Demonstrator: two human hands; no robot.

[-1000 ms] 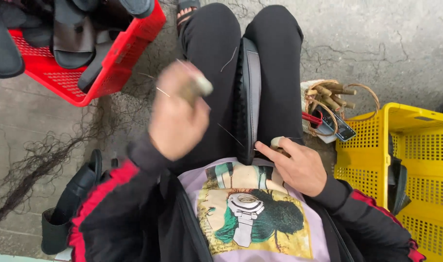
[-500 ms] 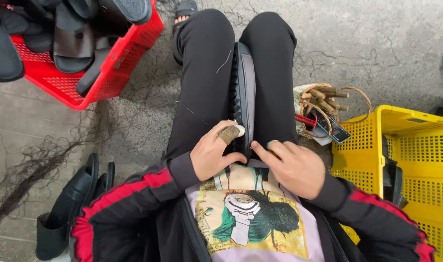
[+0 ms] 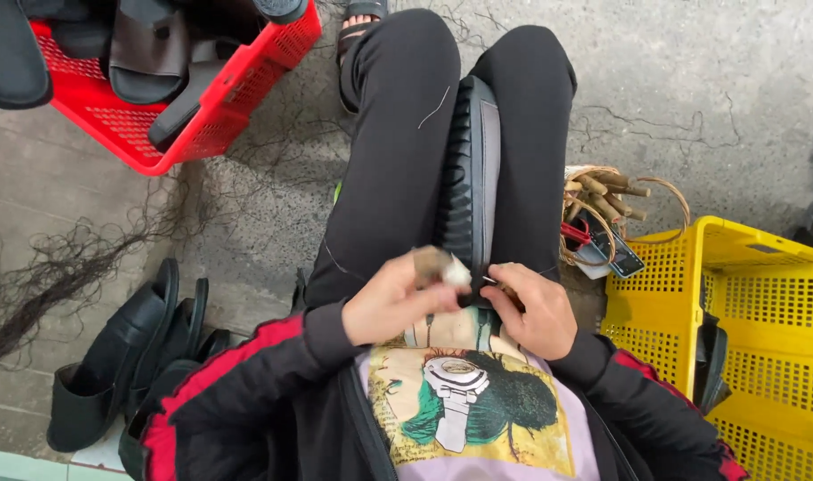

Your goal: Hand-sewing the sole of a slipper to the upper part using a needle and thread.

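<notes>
**Hands at sandal heel, lap**

Left hand [image 3: 390, 303] pinching small brown-handled tool [image 3: 440, 265]. Right hand [image 3: 533, 307] fingers curled narrow, touching near end of black sandal [image 3: 471, 178] clamped upright between knees. Beyond: red crate [image 3: 202, 116], yellow crate [image 3: 736, 294].

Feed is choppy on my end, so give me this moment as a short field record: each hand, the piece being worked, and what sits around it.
left hand: grips a small brown tool with a pale tip
right hand: pinches at the near end of the sandal; what it holds is too small to tell
black sandal: clamped on edge between the knees, ridged sole to the left
red crate: upper left, black sandals inside
yellow crate: right
small basket: wooden-handled tools, beside the yellow crate
floor left: black sandals, loose dark thread
</notes>
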